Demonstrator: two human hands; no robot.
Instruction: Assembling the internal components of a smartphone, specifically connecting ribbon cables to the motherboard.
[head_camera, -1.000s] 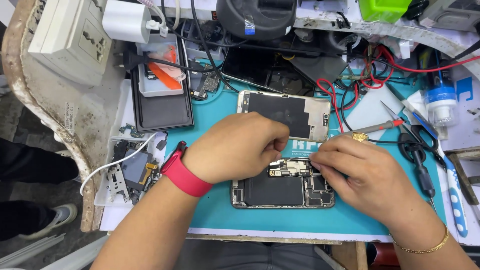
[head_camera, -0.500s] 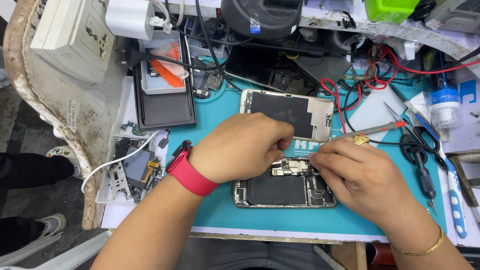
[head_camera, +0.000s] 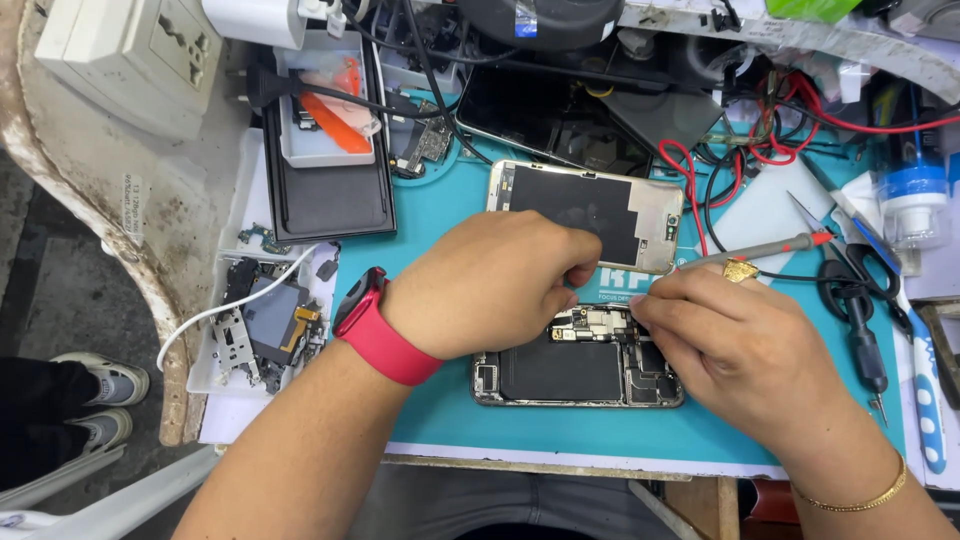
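The opened phone (head_camera: 578, 368) lies on the teal mat (head_camera: 440, 440) at the tabletop's near edge, its circuit board bare. The left hand (head_camera: 490, 285) steadies its upper edge, fingers curled shut, whether around anything I cannot tell. The right hand (head_camera: 740, 350) pinches something small over the board; it is best kept low and braced. The detached screen (head_camera: 585, 212) sits at twelve o'clock, a probe (head_camera: 750, 252) at two.
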